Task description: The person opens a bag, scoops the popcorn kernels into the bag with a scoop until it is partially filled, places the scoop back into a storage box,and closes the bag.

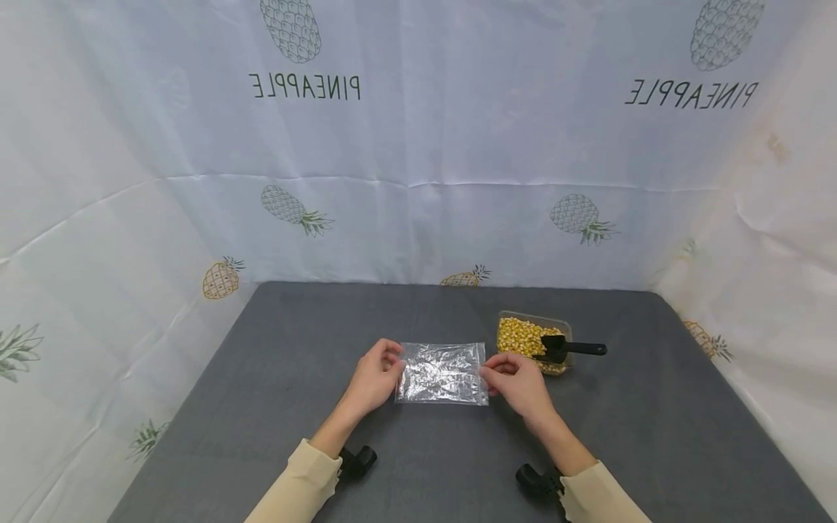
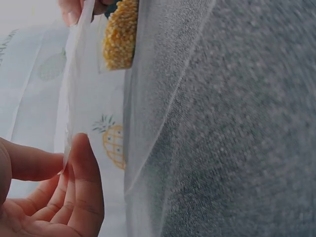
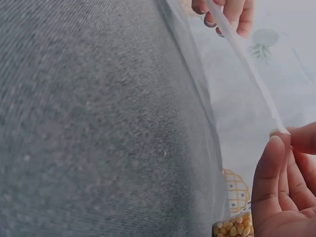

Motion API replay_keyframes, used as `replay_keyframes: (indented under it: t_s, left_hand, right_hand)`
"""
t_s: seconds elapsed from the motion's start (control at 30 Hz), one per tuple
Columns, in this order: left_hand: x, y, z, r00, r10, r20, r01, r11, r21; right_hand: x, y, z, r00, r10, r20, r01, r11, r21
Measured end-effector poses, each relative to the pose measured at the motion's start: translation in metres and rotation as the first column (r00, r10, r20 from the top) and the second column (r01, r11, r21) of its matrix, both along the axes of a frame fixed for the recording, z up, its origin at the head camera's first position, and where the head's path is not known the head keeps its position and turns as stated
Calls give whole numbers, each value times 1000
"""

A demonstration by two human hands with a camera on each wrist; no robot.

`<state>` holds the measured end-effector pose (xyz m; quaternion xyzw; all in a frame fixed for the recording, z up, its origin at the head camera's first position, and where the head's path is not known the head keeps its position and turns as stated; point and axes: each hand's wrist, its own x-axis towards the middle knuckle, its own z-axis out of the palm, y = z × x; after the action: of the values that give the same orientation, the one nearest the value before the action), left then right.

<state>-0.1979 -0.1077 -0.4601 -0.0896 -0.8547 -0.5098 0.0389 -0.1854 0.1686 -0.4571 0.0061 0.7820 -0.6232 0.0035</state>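
Observation:
A clear plastic bag [image 1: 442,373] is stretched flat between my two hands, raised above the dark table. My left hand [image 1: 377,376] pinches its left edge between thumb and fingers; the left wrist view shows the thin bag [image 2: 72,84] edge-on in that pinch. At the opposite edge, my right hand [image 1: 519,383] pinches the bag too, and the right wrist view shows thumb and forefinger together on its end. Just beyond the right hand stands a clear container [image 1: 567,328] of yellow corn kernels [image 1: 519,336]. A black scoop [image 1: 556,348] rests in the kernels, handle pointing right.
The dark grey table [image 1: 314,327] reaches back to a white curtain [image 1: 405,131] printed with pineapples, which also hangs at both sides. Black wrist cameras [image 1: 358,462] sit under both forearms, near the cuffs of the cream sleeves [image 1: 297,483].

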Motion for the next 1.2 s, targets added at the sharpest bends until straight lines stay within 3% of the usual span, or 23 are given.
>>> replay_keyframes:
  t_s: [0.2,0.4,0.6,0.8,1.0,1.1,1.2]
  left_hand:
    - [-1,2,2,1000,2,3,-3,999,38]
    - [-2,1,3,1000,23,-7,-23,999,40]
    - [-4,3,2,999,33,-1,-33,998,60]
    - [-5,4,-3,998,18,53,-23,994,104]
    - [-6,7,0,996,68,63,-66,997,-31]
    - [-5,11,1,995,99,1,-98,985,-141]
    - [-1,16,3,994,89,-65,-101,974,-204]
  right_hand:
    - [-2,1,5,1000,-2,27,5,993,-117]
    - [-5,2,8,992,65,107,-46,983,-177]
    - [-8,4,7,981,125,152,-92,975,-204]
    - [-10,3,6,976,154,157,-118,969,-218]
    - [-10,4,11,967,212,138,-172,951,-259]
    - [-10,4,13,966,222,132,-179,944,-277]
    - [-10,5,15,966,222,131,-179,943,-281]
